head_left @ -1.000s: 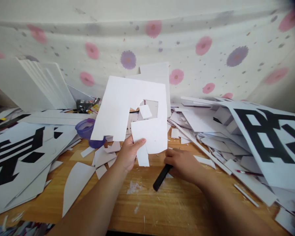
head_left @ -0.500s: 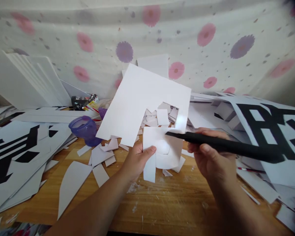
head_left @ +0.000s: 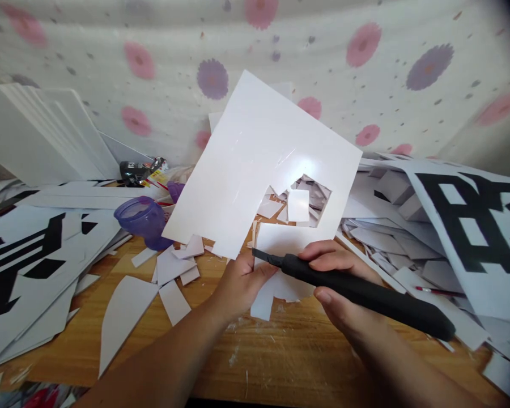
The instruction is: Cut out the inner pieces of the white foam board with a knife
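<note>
Scrap-strewn wooden table [head_left: 280, 357]; floral wall [head_left: 365, 62]

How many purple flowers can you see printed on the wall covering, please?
2 clear ones: one purple flower left of the held white board, another at upper right. The board may hide others.

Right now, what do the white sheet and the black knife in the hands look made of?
The white sheet looks like thin glossy card or foam board: it stays stiff when held up and shows glare. The black knife handle looks like matte plastic or rubber, without shine; which of the two is unclear.
</note>
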Demonstrator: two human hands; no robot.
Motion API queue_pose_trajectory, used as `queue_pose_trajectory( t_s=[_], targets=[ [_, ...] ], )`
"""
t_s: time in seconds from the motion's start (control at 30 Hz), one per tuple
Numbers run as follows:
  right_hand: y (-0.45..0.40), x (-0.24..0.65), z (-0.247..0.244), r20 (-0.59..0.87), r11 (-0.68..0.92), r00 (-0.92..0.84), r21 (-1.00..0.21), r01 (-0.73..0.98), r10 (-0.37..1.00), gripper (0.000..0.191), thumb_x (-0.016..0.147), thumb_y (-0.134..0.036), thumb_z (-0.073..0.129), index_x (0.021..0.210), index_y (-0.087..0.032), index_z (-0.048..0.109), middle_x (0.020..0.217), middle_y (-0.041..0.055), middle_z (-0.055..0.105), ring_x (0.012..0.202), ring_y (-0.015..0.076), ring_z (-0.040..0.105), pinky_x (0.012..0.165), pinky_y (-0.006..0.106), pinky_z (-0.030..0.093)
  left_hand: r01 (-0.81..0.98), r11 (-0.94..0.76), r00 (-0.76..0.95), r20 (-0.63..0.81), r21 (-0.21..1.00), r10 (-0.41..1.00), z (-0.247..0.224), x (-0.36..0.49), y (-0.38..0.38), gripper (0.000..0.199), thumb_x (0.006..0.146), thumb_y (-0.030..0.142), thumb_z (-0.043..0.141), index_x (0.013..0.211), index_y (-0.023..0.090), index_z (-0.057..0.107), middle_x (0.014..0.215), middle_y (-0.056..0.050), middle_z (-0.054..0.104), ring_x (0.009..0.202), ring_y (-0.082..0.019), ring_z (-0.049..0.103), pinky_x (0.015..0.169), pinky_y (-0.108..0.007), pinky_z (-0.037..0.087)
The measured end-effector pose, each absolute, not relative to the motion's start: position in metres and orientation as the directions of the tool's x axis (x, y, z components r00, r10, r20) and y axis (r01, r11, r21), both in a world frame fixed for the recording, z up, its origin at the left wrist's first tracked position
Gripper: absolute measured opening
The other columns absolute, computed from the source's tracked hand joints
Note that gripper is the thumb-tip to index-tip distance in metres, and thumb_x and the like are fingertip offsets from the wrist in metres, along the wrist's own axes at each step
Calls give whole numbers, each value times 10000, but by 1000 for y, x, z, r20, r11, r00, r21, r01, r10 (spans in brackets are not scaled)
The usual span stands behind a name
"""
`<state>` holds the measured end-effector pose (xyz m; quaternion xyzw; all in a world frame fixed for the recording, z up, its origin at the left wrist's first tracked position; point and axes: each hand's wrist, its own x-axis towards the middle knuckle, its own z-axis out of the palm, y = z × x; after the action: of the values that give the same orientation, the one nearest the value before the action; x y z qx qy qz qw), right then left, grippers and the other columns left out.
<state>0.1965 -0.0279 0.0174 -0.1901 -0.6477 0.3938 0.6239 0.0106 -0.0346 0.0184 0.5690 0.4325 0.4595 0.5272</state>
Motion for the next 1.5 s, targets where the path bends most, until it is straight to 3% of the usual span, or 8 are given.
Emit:
queue_pose_trajectory(
  t_s=[0.2, 0.37, 0.8, 0.97, 1.1, 1.23, 1.5],
  targets=[
    [-27, 198, 17, 642, 598, -157, -761, -251, 751, 240, 774, -235, 732, 1005, -275, 687, 1061, 42, 661, 988, 204, 605, 849, 377, 530, 71, -50, 190, 36, 996, 981, 20, 10, -36, 300, 881, 419, 625, 1132, 260, 661, 1188, -21, 677, 1166, -273, 573, 962, -383, 422],
    [-28, 198, 15, 633, 586, -153, -766, -265, 759, 249, 766, -237, 740, 1006, -276, 686, 1061, 43, 662, 976, 207, 608, 845, 387, 535, 83, -113, 214, 93, 990, 972, 22, 10, -35, 277, 886, 398, 618, 1119, 258, 671, 1184, -16, 678, 1151, -262, 580, 964, -373, 419],
    [-26, 193, 11, 614, 568, -101, -771, -288, 783, 211, 769, -266, 739, 974, -293, 701, 1019, 40, 686, 949, 211, 636, 805, 391, 550, 49, -87, 195, 76, 995, 978, 22, 11, -38, 263, 881, 412, 615, 1063, 248, 709, 1097, -17, 713, 1038, -255, 625, 881, -354, 460],
    [-24, 194, 9, 614, 553, -115, -766, -328, 781, 221, 778, -254, 729, 990, -311, 703, 1015, 36, 690, 943, 217, 636, 805, 405, 552, 119, -171, 169, 150, 978, 974, 20, 10, -39, 248, 902, 408, 588, 1072, 270, 705, 1072, 5, 716, 1024, -223, 623, 885, -324, 449],
    [-20, 197, 9, 601, 546, -120, -779, -309, 790, 197, 764, -314, 751, 956, -315, 706, 985, 37, 704, 909, 227, 658, 774, 412, 565, 129, -183, 162, 162, 974, 974, 18, 11, -40, 251, 908, 400, 582, 1100, 286, 697, 1089, 9, 710, 1004, -208, 623, 873, -313, 449],
    [-19, 202, 11, 573, 534, -104, -805, -261, 813, 194, 742, -370, 769, 918, -316, 705, 957, 39, 710, 883, 244, 671, 770, 439, 570, 145, -148, 128, 130, 978, 983, 18, 12, -42, 259, 890, 429, 597, 1019, 245, 725, 921, -16, 728, 847, -209, 638, 745, -308, 469],
    [-18, 206, 12, 596, 574, -86, -796, -193, 798, 197, 731, -368, 771, 919, -348, 715, 933, 40, 715, 854, 261, 668, 725, 463, 584, 120, -171, 84, 162, 978, 983, 20, 14, -43, 241, 890, 388, 600, 1063, 263, 713, 963, -14, 717, 886, -205, 620, 796, -306, 468]
  ],
)
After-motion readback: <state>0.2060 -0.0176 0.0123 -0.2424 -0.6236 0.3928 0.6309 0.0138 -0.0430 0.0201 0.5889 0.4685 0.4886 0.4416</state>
